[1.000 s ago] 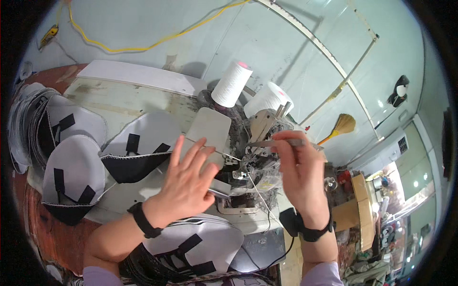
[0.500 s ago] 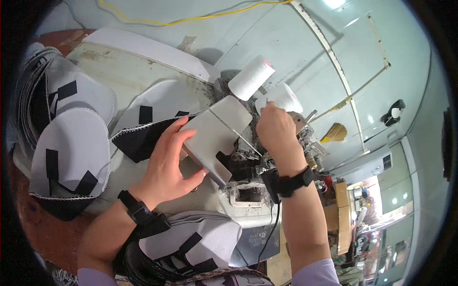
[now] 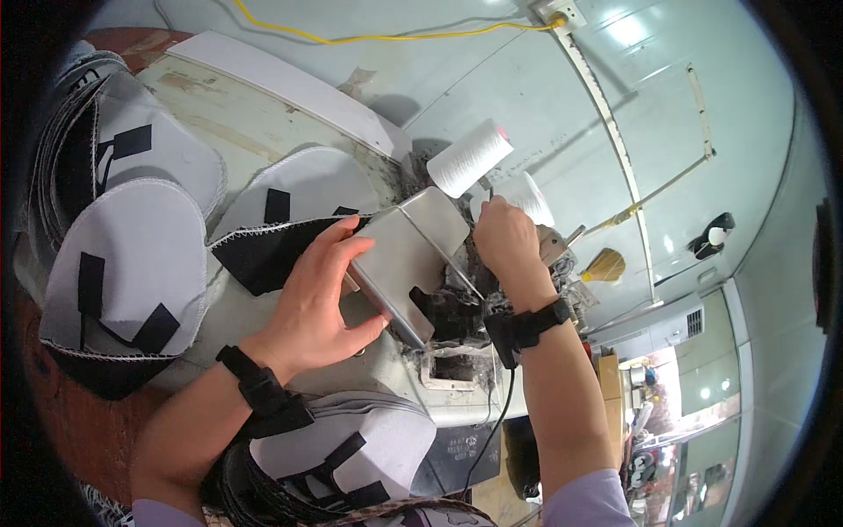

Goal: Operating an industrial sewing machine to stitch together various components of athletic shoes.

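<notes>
- The smooth, silver-grey metal plate with rounded corners (image 3: 406, 248) sits about mid-view, above the pale, stained worktop (image 3: 250, 123), with the dark, lint-covered machine parts (image 3: 458, 318) at its five o'clock.
- I'd judge it stiff, hard to damage and fairly weighty for its thinness; the polished face looks slippery, so I'd take it by the edges or a corner.
- The bare left hand with a black wrist strap (image 3: 307, 303), at the plate's eight o'clock, is half-spread, fingers and thumb touching its near edge; I cannot tell how firmly.
- The bare right hand with a black wrist strap (image 3: 507, 235), at its two o'clock, is curled tight around a thin, dark-grey tool (image 3: 492, 191), of which only a tip shows, beside the white thread cones (image 3: 471, 159).
- Grey-white felt pieces with black tabs (image 3: 299, 186) lie at ten o'clock.
- A second ago the right hand was lower, beside the machine parts, its tool in plain sight crosswise; now it has moved up toward the cones. The left hand has shifted from above the plate to its edge.
</notes>
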A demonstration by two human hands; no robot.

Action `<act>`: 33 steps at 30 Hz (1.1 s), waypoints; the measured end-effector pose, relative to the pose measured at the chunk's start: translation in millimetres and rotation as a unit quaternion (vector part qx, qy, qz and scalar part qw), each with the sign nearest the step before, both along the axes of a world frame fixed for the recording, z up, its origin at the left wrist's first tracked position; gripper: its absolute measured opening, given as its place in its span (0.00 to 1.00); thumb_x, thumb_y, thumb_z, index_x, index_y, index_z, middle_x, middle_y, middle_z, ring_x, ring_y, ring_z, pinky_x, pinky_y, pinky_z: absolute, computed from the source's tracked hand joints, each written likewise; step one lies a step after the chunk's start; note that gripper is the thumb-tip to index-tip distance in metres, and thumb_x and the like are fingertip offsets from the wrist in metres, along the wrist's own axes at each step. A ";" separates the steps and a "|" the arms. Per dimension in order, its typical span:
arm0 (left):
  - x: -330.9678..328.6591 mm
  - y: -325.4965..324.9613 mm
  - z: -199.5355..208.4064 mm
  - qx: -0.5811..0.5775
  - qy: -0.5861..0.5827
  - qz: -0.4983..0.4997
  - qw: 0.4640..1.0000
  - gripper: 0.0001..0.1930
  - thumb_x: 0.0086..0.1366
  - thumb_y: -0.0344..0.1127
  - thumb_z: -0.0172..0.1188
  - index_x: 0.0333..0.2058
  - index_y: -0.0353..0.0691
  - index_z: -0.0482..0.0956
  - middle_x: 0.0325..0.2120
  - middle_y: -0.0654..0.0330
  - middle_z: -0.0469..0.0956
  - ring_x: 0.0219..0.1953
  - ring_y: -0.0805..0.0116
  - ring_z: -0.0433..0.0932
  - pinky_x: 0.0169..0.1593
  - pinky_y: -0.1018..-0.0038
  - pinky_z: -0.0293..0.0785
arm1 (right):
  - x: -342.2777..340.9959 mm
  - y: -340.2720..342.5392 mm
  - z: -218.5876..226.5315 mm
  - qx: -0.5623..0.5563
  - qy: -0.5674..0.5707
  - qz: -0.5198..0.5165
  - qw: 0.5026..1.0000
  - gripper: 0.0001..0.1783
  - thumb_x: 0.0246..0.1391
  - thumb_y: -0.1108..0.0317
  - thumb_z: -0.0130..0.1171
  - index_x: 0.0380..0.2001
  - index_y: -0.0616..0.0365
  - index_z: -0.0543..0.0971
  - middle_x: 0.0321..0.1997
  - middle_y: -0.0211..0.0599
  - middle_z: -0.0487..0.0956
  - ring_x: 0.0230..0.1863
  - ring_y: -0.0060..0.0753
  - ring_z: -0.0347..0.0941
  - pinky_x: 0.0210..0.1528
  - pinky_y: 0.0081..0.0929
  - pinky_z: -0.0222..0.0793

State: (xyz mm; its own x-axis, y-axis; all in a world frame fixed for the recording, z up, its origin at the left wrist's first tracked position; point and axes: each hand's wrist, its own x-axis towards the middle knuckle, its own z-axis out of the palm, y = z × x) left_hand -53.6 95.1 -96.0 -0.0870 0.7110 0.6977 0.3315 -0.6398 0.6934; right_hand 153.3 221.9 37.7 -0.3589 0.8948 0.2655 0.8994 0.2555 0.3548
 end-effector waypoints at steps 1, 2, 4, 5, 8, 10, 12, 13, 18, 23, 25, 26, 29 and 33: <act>-1.5 -1.0 -0.8 -0.008 0.015 0.000 1.000 0.39 0.46 0.34 0.73 0.56 0.39 0.62 0.61 0.43 0.60 0.62 0.45 0.64 0.62 0.59 0.63 | -2.9 -1.9 0.7 0.009 0.035 -0.006 0.999 0.11 0.52 0.69 0.52 0.33 0.67 0.78 0.31 0.59 0.81 0.35 0.58 0.81 0.40 0.45 0.77; -2.8 -2.0 -1.4 -0.016 0.030 0.000 0.999 0.40 0.47 0.32 0.73 0.57 0.38 0.61 0.62 0.43 0.58 0.64 0.46 0.62 0.63 0.59 0.62 | -3.1 -2.6 -1.2 0.010 0.035 -0.004 0.999 0.11 0.52 0.69 0.52 0.33 0.67 0.78 0.31 0.59 0.81 0.35 0.58 0.81 0.40 0.45 0.77; -1.7 0.4 -2.8 -0.012 0.026 -0.005 1.000 0.40 0.46 0.32 0.73 0.57 0.38 0.61 0.62 0.43 0.58 0.64 0.46 0.62 0.63 0.59 0.63 | 3.1 0.2 -7.4 -0.068 -0.051 -0.022 0.996 0.12 0.57 0.68 0.48 0.32 0.66 0.77 0.32 0.58 0.81 0.38 0.60 0.79 0.43 0.48 0.75; -1.2 1.6 -3.3 -0.010 0.021 -0.010 1.000 0.40 0.46 0.32 0.74 0.57 0.38 0.61 0.62 0.43 0.58 0.64 0.46 0.62 0.63 0.59 0.63 | 8.8 5.2 -9.5 -0.067 -0.051 -0.023 0.996 0.12 0.57 0.68 0.48 0.32 0.66 0.77 0.32 0.58 0.81 0.38 0.60 0.79 0.43 0.48 0.75; 0.2 0.6 1.0 -0.008 0.026 -0.013 1.000 0.40 0.46 0.32 0.74 0.57 0.38 0.61 0.62 0.43 0.58 0.64 0.46 0.62 0.63 0.59 0.63 | 15.0 8.6 -4.4 -0.044 -0.078 0.048 0.995 0.12 0.58 0.68 0.48 0.32 0.67 0.77 0.32 0.59 0.81 0.37 0.60 0.79 0.42 0.48 0.75; -1.5 -0.7 -0.9 -0.016 0.021 -0.016 1.000 0.40 0.46 0.32 0.74 0.57 0.38 0.61 0.62 0.43 0.58 0.64 0.46 0.62 0.63 0.58 0.62 | -1.8 -1.2 -2.2 -0.006 0.001 0.004 1.000 0.11 0.52 0.70 0.50 0.31 0.68 0.77 0.30 0.57 0.81 0.34 0.58 0.80 0.40 0.47 0.77; -2.5 -0.9 -2.1 -0.023 0.015 -0.019 0.999 0.41 0.46 0.32 0.74 0.57 0.38 0.60 0.62 0.43 0.58 0.64 0.46 0.61 0.63 0.58 0.62 | 5.4 5.5 -12.6 -0.023 -0.022 0.014 0.999 0.11 0.52 0.70 0.50 0.31 0.68 0.77 0.29 0.57 0.81 0.34 0.58 0.80 0.39 0.47 0.77; -2.5 -0.1 -2.6 -0.018 0.019 -0.019 0.999 0.40 0.46 0.32 0.74 0.57 0.38 0.60 0.62 0.43 0.58 0.64 0.46 0.61 0.63 0.58 0.62 | 8.7 8.4 -15.4 -0.039 -0.046 0.024 0.998 0.11 0.52 0.70 0.50 0.31 0.68 0.77 0.29 0.57 0.81 0.34 0.58 0.80 0.39 0.47 0.77; -1.3 0.3 -0.9 -0.018 0.027 -0.021 0.999 0.40 0.47 0.32 0.73 0.57 0.38 0.60 0.61 0.44 0.59 0.64 0.46 0.60 0.64 0.58 0.62 | 14.5 14.2 -11.8 -0.001 -0.020 0.049 0.999 0.13 0.58 0.66 0.48 0.29 0.66 0.76 0.29 0.57 0.81 0.32 0.59 0.80 0.38 0.47 0.77; -2.3 -1.1 1.1 -0.015 0.027 -0.013 0.999 0.40 0.47 0.32 0.73 0.57 0.39 0.61 0.61 0.44 0.59 0.64 0.46 0.62 0.63 0.58 0.62 | 16.1 15.7 -13.5 0.019 -0.074 0.089 0.993 0.18 0.63 0.62 0.47 0.28 0.66 0.76 0.29 0.58 0.80 0.32 0.61 0.79 0.38 0.47 0.76; -3.9 -2.2 -0.5 -0.018 0.031 -0.006 0.999 0.40 0.47 0.32 0.73 0.57 0.39 0.61 0.61 0.44 0.59 0.63 0.46 0.63 0.63 0.59 0.63 | -4.7 -8.0 1.6 0.033 0.056 0.031 0.997 0.17 0.64 0.63 0.46 0.29 0.65 0.76 0.27 0.58 0.80 0.31 0.62 0.78 0.36 0.48 0.76; -3.2 -2.0 -0.5 -0.015 0.033 -0.005 0.999 0.40 0.47 0.32 0.73 0.58 0.39 0.61 0.61 0.44 0.59 0.63 0.47 0.63 0.63 0.59 0.63 | 2.8 -2.8 -2.8 0.033 0.056 0.028 0.997 0.17 0.64 0.63 0.46 0.29 0.65 0.76 0.27 0.58 0.80 0.31 0.62 0.78 0.36 0.48 0.76; -1.2 -0.4 1.8 -0.002 0.040 -0.008 0.999 0.40 0.47 0.32 0.73 0.58 0.40 0.61 0.61 0.44 0.59 0.63 0.47 0.63 0.63 0.59 0.64 | 17.6 6.0 -1.3 0.018 -0.048 0.150 0.987 0.16 0.64 0.64 0.46 0.30 0.64 0.75 0.24 0.56 0.79 0.29 0.60 0.78 0.33 0.50 0.75; -1.7 -0.4 -2.8 -0.023 0.014 -0.026 0.999 0.40 0.47 0.31 0.73 0.58 0.40 0.61 0.61 0.44 0.60 0.63 0.47 0.64 0.62 0.59 0.64 | -1.5 -23.9 12.8 0.069 0.102 0.055 0.991 0.14 0.64 0.65 0.47 0.29 0.64 0.74 0.21 0.55 0.77 0.27 0.60 0.78 0.33 0.52 0.74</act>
